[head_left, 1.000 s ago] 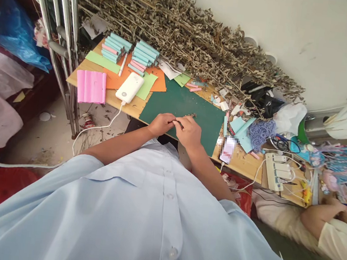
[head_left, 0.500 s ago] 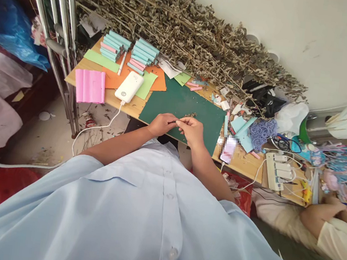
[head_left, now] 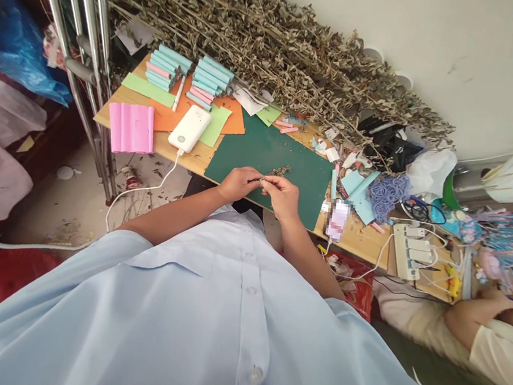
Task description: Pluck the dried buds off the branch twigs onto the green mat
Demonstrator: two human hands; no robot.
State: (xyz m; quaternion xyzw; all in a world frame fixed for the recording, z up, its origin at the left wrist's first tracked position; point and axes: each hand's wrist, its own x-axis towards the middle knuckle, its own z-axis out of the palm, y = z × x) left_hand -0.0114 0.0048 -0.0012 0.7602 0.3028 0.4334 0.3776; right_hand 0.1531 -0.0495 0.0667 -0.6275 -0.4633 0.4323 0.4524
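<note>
My left hand [head_left: 240, 184] and my right hand [head_left: 282, 196] meet fingertip to fingertip over the front edge of a dark green mat [head_left: 280, 150]. Both hands are closed in a pinch. Between the fingertips is something small, too tiny to make out. Just beyond my right hand lies a little heap of dried plant bits [head_left: 281, 170] on the mat. Left of the mat, a white power bank [head_left: 189, 128] with a cable rests on orange paper [head_left: 165, 118] and the wooden table.
Blue and pink paper rolls [head_left: 213, 76] are stacked behind the power bank. Dried stalks [head_left: 274, 40] spread along the back. To the right are a phone [head_left: 338, 219], purple yarn [head_left: 388, 196] and a power strip [head_left: 406, 253]. Metal crutches [head_left: 81, 43] stand left; another person's arm [head_left: 479, 310] shows right.
My fingertips have shifted slightly against each other, with a small pale spot now showing between them. The view has moved very slightly.
</note>
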